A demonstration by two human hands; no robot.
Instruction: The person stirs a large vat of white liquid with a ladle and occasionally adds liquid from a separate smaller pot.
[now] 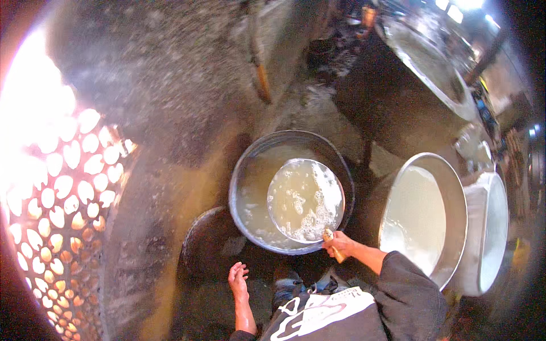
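My right hand (336, 244) is closed round the short wooden handle (339, 254) of a wide round scoop (306, 200). Cloudy liquid with white foam fills the scoop. It is over a large round tub (234, 199) with greyish liquid inside; how deep the scoop dips into it I cannot tell. Left of the tub's near side, my left hand (238, 274) is held up with nothing in it, its fingers loosely curled and apart. A dark round container (196, 227) lies just beyond that hand, partly hidden by the tub.
To the right stands a metal basin (458, 227) of milky liquid, with a pale tub (483, 227) beside it. A larger vat (438, 85) is at the far right. A brightly lit lattice wall (68, 204) runs along the left. A wooden stick (263, 82) lies beyond the tub.
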